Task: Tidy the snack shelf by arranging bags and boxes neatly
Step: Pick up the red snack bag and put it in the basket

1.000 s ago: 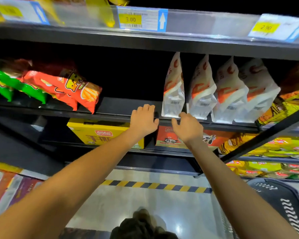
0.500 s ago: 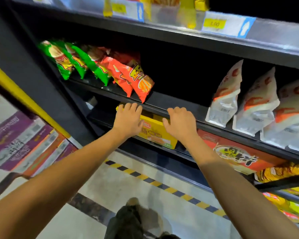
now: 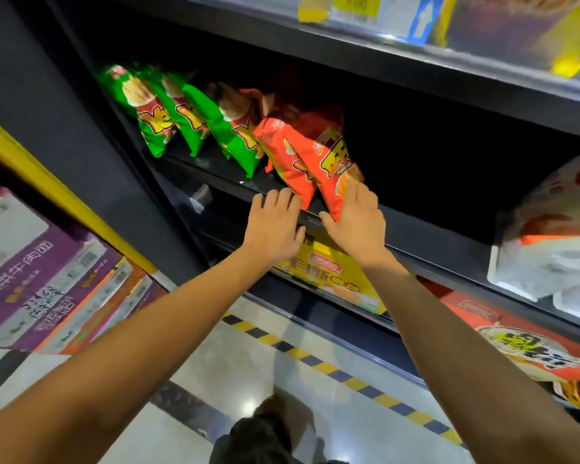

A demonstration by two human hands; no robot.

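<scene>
On the dark shelf (image 3: 426, 229) leans a row of snack bags: green ones (image 3: 188, 118) to the left, then two orange-red bags (image 3: 332, 162) tipped to the right. My right hand (image 3: 355, 222) has straight fingers touching the lower corner of the rightmost orange-red bag. My left hand (image 3: 275, 222) lies flat at the shelf's front edge, fingertips just short of the neighbouring orange-red bag (image 3: 288, 165). White pouches (image 3: 549, 249) stand at the far right of the same shelf.
A yellow box (image 3: 335, 279) and a red box (image 3: 523, 343) sit on the shelf below. Purple and orange boxes (image 3: 47, 289) fill the left unit. Price tags (image 3: 379, 11) line the upper shelf edge. A yellow-and-black striped line (image 3: 315, 356) runs along the floor.
The view and both hands swung left, from the white pouches to the orange-red bags. Both hands rose from the lower shelf edge; my right hand now touches a bag.
</scene>
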